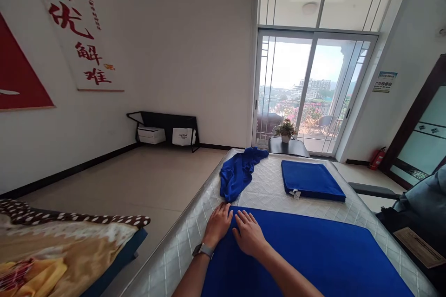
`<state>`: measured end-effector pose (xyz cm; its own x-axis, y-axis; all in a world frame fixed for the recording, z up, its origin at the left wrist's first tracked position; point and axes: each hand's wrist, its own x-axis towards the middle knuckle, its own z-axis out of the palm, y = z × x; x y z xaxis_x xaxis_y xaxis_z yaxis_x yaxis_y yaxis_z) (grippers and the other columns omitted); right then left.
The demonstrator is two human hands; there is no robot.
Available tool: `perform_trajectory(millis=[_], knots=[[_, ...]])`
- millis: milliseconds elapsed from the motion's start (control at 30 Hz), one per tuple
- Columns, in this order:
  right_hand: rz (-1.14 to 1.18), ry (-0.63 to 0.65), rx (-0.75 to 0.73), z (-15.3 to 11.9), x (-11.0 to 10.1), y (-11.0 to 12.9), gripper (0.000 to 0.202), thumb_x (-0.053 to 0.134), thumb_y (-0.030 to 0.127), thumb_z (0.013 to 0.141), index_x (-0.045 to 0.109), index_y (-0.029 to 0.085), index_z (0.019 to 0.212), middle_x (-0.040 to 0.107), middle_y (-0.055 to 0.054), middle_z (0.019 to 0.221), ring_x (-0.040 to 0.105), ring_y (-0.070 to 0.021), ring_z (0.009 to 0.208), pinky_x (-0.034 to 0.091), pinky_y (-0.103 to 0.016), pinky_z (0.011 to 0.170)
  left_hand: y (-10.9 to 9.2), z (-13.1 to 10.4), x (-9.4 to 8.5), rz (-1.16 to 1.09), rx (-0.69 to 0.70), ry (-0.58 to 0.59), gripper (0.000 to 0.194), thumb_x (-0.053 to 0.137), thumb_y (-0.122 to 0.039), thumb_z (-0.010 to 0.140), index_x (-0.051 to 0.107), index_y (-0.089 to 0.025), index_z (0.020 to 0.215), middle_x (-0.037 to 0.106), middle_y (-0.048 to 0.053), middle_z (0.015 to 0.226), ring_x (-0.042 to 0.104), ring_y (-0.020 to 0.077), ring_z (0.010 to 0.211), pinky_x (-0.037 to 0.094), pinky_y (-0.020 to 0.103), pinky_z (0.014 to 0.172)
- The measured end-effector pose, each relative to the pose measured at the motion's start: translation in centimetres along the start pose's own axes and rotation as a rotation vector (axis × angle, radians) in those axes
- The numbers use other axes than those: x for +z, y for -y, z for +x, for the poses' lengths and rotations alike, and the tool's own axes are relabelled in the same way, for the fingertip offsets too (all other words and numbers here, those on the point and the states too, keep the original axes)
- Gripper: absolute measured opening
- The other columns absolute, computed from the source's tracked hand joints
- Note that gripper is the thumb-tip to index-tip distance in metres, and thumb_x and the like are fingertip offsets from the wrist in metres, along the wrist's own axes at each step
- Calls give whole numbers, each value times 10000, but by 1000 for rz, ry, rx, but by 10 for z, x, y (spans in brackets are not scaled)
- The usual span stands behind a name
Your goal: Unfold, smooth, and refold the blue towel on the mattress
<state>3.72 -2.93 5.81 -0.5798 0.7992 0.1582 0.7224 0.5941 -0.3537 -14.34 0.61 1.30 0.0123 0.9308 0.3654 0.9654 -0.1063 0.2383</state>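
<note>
In the head view, you have a deep blue cloth [313, 255] spread flat and smooth along the near edge of the mattress [266, 188], its outline straight, its far right corner rounded. Your left hand [219, 223], a watch [203, 250] on its wrist, lies with fingers extended at the cloth's far left corner; your right hand [249, 232] rests flat on top beside it, gripping nothing. A limp, wrinkled blue cloth [239, 171] lies along the mattress's left edge, just past your fingertips. Toward the far right corner sits a neatly folded blue stack [311, 178] with white tags [296, 193]. The mattress is pale, shiny and diamond-quilted. Beyond stand a potted plant [285, 131] and sliding glass doors [284, 79].
</note>
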Motion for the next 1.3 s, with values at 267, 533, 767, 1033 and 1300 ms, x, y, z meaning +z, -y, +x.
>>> perform_trajectory(millis=[267, 533, 767, 1033, 1300], knots=[[0, 7, 8, 19, 18, -3, 615, 303, 485, 1009, 284, 214, 1561, 303, -52, 1611, 212, -227, 1499, 138, -466, 1234, 3, 1, 4, 24, 27, -18, 373, 377, -264, 999, 576, -131, 1285, 634, 162, 1341, 509, 272, 1342, 351, 436, 1149], [-14, 13, 46, 22, 17, -9, 613, 296, 494, 1009, 307, 212, 1553, 276, -48, 1619, 207, -230, 1501, 148, -462, 1231, 2, 1, 2, 4, 28, -26, 375, 388, -292, 993, 588, -156, 1281, 638, 144, 1343, 508, 270, 1345, 351, 447, 1153], [-3, 27, 79, 18, 14, -18, 647, 268, 480, 1012, 271, 139, 1561, 233, -87, 1625, 178, -228, 1508, 147, -441, 1232, 0, 1, 3, -15, 6, -42, 376, 401, -298, 980, 603, -169, 1270, 647, 137, 1339, 512, 269, 1340, 365, 444, 1146], [-3, 50, 107, 14, 9, -33, 683, 231, 501, 1010, 235, 105, 1567, 199, -104, 1632, 144, -229, 1514, 106, -429, 1232, -4, 2, -3, -22, -2, -7, 393, 379, -302, 989, 600, -162, 1281, 648, 132, 1339, 488, 263, 1364, 345, 440, 1161], [-41, 66, 166, -1, -8, -56, 698, 168, 530, 1007, 226, 124, 1572, 176, -85, 1636, 127, -219, 1516, 99, -435, 1231, -5, 1, -4, -38, -20, -7, 401, 363, -329, 992, 601, -183, 1280, 662, 112, 1325, 503, 260, 1349, 346, 438, 1155]])
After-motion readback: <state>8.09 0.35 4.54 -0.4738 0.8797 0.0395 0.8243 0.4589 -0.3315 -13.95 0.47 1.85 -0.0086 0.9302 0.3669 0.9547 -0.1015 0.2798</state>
